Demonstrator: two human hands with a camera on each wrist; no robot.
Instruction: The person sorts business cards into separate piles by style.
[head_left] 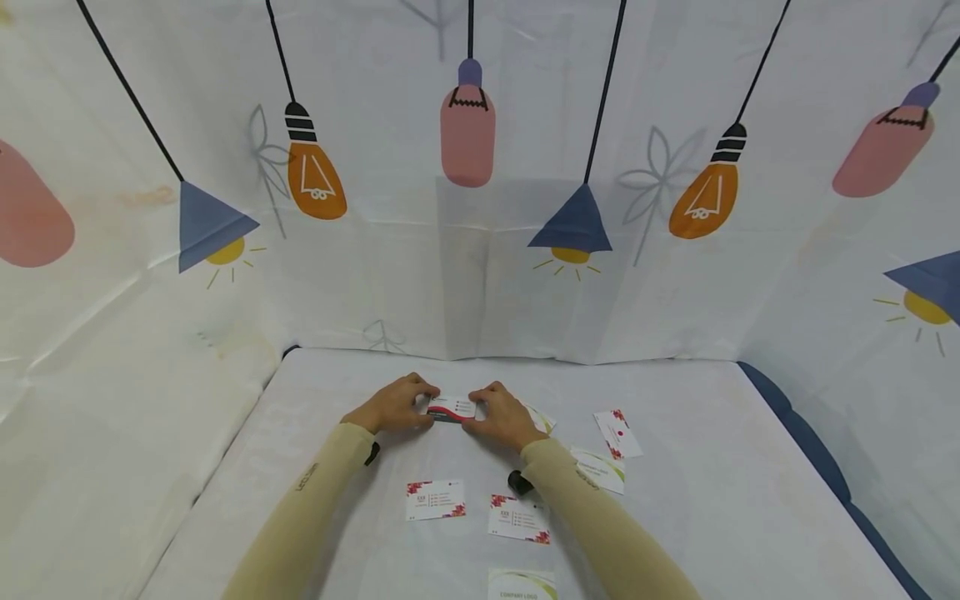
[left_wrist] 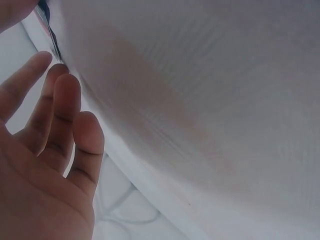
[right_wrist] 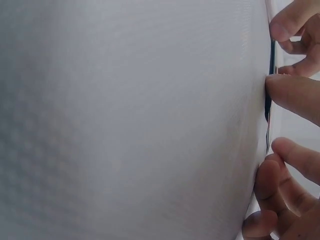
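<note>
From the head view, the left hand (head_left: 392, 406) and right hand (head_left: 506, 418) pinch opposite ends of a thin rectangular card (head_left: 452, 406), white with curved red and dark bands, toward the far middle of the smooth white tabletop (head_left: 697, 517). Flat printed cards (head_left: 436, 500) lie nearer and rightward. In the left wrist view, bent fingers surround the card's slim edge. The right wrist view shows both thumbs against its dark edge, above a finely ribbed, blurred surface.

Lowest COMPANY LOGO card (head_left: 522, 585) cut off by head view's bottom edge. Print on red-striped business card (head_left: 452, 407) unreadably small. Right hand (head_left: 506, 419) partly hides green-edged card (head_left: 542, 420).
</note>
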